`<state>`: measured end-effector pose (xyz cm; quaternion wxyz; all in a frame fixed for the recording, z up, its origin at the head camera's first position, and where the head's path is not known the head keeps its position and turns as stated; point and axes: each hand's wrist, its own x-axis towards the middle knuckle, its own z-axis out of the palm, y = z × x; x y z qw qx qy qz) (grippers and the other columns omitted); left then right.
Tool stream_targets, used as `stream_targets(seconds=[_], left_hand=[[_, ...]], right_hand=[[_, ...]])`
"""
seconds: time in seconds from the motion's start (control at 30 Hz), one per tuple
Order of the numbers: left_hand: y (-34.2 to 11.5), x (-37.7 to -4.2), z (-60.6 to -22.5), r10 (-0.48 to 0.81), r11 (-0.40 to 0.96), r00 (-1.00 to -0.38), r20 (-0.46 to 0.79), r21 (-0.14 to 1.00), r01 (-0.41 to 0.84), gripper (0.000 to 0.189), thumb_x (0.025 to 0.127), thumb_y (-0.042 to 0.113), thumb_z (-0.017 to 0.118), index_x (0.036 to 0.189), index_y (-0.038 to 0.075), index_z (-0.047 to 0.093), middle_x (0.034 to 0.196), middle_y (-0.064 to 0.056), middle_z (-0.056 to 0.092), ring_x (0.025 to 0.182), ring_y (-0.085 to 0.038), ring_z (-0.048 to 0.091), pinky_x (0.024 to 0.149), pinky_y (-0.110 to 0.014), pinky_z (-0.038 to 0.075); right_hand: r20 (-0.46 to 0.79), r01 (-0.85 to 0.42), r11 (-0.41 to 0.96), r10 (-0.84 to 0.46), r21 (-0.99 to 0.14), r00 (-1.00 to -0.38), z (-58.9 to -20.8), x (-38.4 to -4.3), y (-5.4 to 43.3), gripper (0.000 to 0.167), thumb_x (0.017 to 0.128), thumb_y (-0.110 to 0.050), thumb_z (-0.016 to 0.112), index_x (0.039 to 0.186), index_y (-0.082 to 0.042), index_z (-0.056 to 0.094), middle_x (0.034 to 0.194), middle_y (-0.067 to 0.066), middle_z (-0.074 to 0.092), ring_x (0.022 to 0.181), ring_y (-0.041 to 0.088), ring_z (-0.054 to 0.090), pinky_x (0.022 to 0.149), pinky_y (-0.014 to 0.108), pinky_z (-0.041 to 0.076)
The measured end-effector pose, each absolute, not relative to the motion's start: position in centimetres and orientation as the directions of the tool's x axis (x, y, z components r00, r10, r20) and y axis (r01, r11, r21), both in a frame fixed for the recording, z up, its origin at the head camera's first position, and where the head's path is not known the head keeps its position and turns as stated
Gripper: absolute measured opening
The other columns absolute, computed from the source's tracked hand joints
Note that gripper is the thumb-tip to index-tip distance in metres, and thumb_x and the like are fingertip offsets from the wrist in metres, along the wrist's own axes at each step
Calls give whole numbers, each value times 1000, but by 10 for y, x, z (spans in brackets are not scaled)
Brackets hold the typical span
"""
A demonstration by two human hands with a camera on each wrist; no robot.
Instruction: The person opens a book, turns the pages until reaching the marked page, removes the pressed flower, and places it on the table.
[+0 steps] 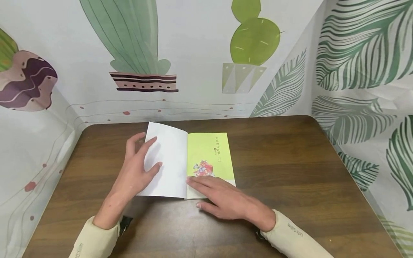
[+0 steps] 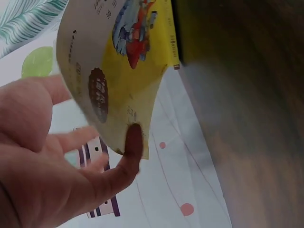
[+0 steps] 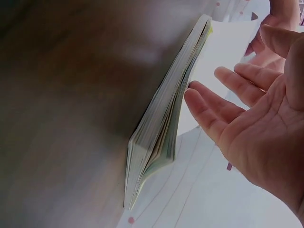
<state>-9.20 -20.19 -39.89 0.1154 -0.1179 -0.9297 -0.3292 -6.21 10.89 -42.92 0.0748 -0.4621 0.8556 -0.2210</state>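
Observation:
A book (image 1: 211,150) lies spread on the table, its lime-green first page showing dark characters and a small coloured figure. To the left, the white inside of its front cover (image 1: 169,161) is raised off the table. My left hand (image 1: 137,168) holds this cover at its outer edge, with a finger bent against the printed yellow outside (image 2: 133,85) in the left wrist view. Thumb and another finger lie over the white side. My right hand (image 1: 222,197) rests its fairly straight fingers on the lower part of the green page, near the spine. The page block (image 3: 166,109) shows edge-on in the right wrist view.
The brown wooden table (image 1: 290,172) has rounded far corners. Behind it and along the sides hang white sheets (image 1: 200,46) printed with cacti and leaves. Pale sleeves (image 1: 290,233) cover both forearms.

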Motion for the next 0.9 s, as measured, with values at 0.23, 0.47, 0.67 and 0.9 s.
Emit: stream_targets(seconds=[0.23,0.47,0.67,0.9], left_hand=[[-200,-92,-409,289,803,-929,231,469,367,67,91,16,84,151,7,57,169,-15,29,154,-44,24,117,-63,33],[-200,-92,-416,344,836,-935,85,425,346,71,93,29,83,154,5,55,171,-14,29,157,-46,19,122,-64,28],[-201,-90,-421,353,863,-935,24,378,335,74,94,34,81,157,8,51,170,-16,33,157,-50,21,113,-75,33],[-202,-90,-428,341,881,-939,-34,360,307,75,95,36,80,159,10,49,170,-16,34,156,-50,22,103,-82,37]], right_hand=[[124,-767,490,-805,-414,-581,-429,-65,122,63,106,-35,66,159,-8,47,164,6,47,152,21,42,123,41,37],[129,-752,537,-775,-382,-619,-428,-75,136,57,100,-29,75,148,-3,58,155,11,55,145,26,50,120,43,40],[112,-736,563,-761,-375,-639,-430,-86,145,70,93,-26,84,152,-3,55,157,11,53,145,27,49,121,44,39],[71,-726,598,-753,-338,-654,-431,-89,148,70,84,-31,93,143,-6,65,154,12,54,143,29,50,120,44,41]])
